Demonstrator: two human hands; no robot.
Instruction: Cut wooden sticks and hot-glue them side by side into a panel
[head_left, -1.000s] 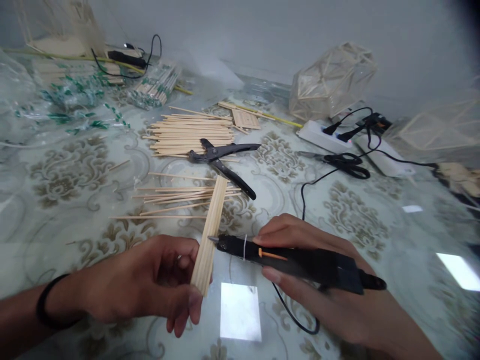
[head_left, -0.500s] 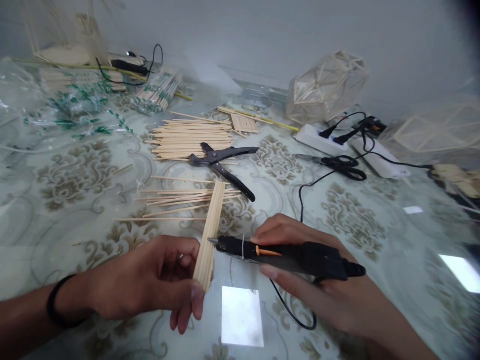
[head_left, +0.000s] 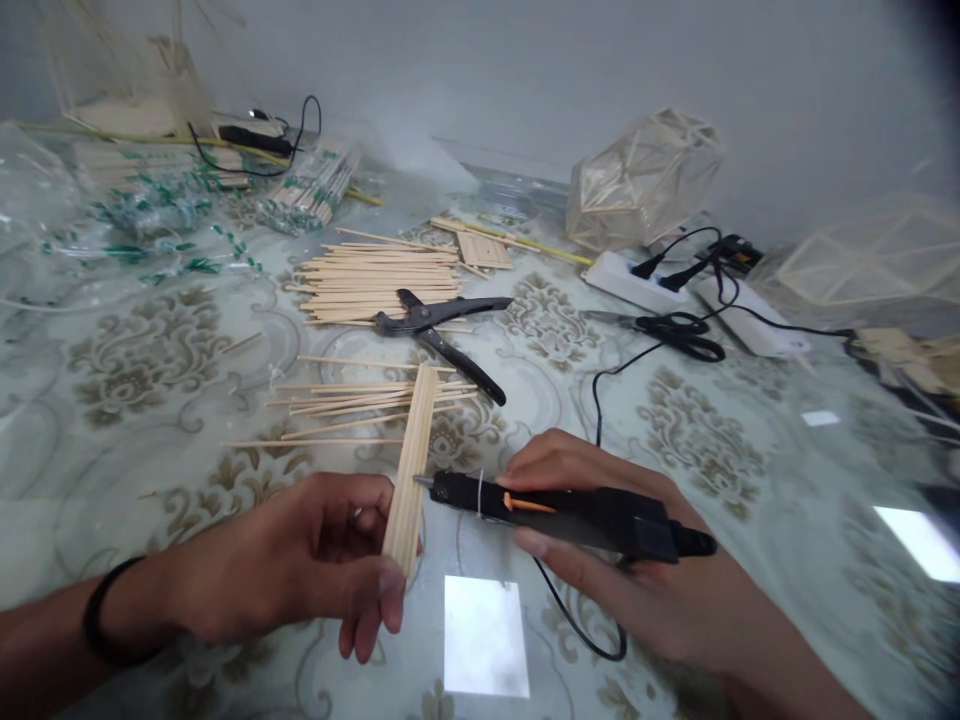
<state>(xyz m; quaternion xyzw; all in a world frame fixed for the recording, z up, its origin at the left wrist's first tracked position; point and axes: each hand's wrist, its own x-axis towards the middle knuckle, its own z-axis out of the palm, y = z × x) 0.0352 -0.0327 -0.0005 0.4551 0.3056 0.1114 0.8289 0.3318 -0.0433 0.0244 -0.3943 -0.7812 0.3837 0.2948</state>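
A narrow strip of wooden sticks lying side by side [head_left: 414, 450] is pinched near its lower end by my left hand [head_left: 300, 560], tilted up off the table. My right hand [head_left: 600, 520] is closed around a black hot glue pen with an orange slider [head_left: 555, 510], a cord trailing beneath it. The pen's metal tip meets the strip's right edge, or sits just beside it. Beyond the strip lie several loose thin sticks [head_left: 360, 398]. Black-handled cutting pliers [head_left: 442, 325] rest partly on a larger row of sticks [head_left: 382, 275].
Black scissors [head_left: 686, 335] lie by a white power strip [head_left: 637, 280] with cords plugged in. A stick-built polyhedron frame [head_left: 645, 180] stands at the back right. Plastic-wrapped stick bundles [head_left: 311, 190] and crumpled wrappers [head_left: 150, 225] fill the back left. A small stick panel [head_left: 484, 250] lies behind the row.
The whole view has shifted slightly. The pen's tip stays at the strip's right edge, and both hands keep their hold. The strip is turned a little more toward me.
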